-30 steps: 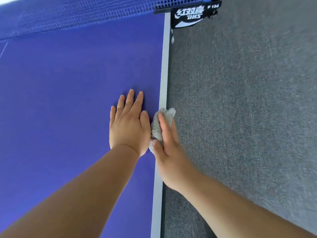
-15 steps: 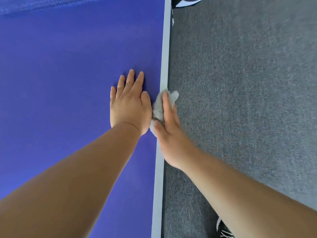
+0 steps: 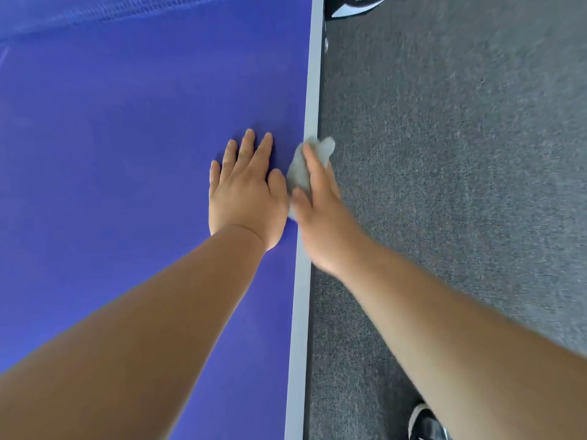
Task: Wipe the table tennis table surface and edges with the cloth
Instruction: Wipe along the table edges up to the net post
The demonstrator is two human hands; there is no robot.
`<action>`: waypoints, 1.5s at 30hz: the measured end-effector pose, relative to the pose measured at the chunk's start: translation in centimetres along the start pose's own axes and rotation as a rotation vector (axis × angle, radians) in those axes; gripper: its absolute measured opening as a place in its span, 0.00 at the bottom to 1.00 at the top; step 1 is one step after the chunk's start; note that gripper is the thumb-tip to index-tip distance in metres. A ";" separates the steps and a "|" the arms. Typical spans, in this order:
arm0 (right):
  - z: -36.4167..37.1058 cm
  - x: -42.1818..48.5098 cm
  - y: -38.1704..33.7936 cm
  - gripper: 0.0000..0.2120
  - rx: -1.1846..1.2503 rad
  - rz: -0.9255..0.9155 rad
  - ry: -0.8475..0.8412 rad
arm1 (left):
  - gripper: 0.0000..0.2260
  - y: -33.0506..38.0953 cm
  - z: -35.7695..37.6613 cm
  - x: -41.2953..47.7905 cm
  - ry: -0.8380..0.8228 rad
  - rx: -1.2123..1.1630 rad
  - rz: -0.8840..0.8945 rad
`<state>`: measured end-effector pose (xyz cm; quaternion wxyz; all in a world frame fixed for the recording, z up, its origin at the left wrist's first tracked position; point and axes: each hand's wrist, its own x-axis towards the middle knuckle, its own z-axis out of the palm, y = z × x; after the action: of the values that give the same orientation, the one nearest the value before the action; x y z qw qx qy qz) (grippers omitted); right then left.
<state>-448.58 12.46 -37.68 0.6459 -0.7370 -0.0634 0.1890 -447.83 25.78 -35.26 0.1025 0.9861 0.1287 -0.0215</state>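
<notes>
The blue table surface (image 3: 127, 160) was bordered on its right by a pale edge strip (image 3: 313, 90), beyond which grey carpet (image 3: 460, 185) was seen. A band of blue net (image 3: 95, 17) was stretched across the top of the view, and part of its black clamp (image 3: 352, 6) with white lettering was fixed at the far end of the strip. A dark shoe (image 3: 425, 422) was partly hidden behind the right forearm at the bottom.

The left hand (image 3: 247, 198) was laid flat on the surface just beside the strip, its fingers straight and only slightly spread, with nothing held. The grey cloth (image 3: 298, 173) was bunched on the edge strip, touching the left hand's thumb side. It was gripped by the right hand (image 3: 320, 217), the thumb pressed on it from the table side and the forefinger stretched over its top. The remaining fingers were hidden past the edge, as was the part of the strip beneath the cloth.

Compared with half a second earlier, the cloth and right hand had been carried farther along the strip towards the net, while the left hand was kept in nearly the same place. More of the net and clamp was shown.
</notes>
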 end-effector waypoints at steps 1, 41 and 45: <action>0.8 -2.1 0.7 0.31 -0.005 -0.006 -0.004 | 0.27 0.0 0.0 0.0 0.007 -0.012 -0.003; 6.3 -17.4 2.3 0.32 -0.089 0.052 0.094 | 0.30 -4.5 -0.2 -19.7 -0.019 0.013 0.078; 4.9 -12.8 1.9 0.31 -0.099 0.084 0.071 | 0.31 -4.6 -0.1 -19.6 0.001 0.006 0.089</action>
<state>-462.41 12.36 -37.49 0.6019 -0.7763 -0.0190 0.1862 -467.92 25.22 -34.75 0.1005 0.9912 0.0849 -0.0167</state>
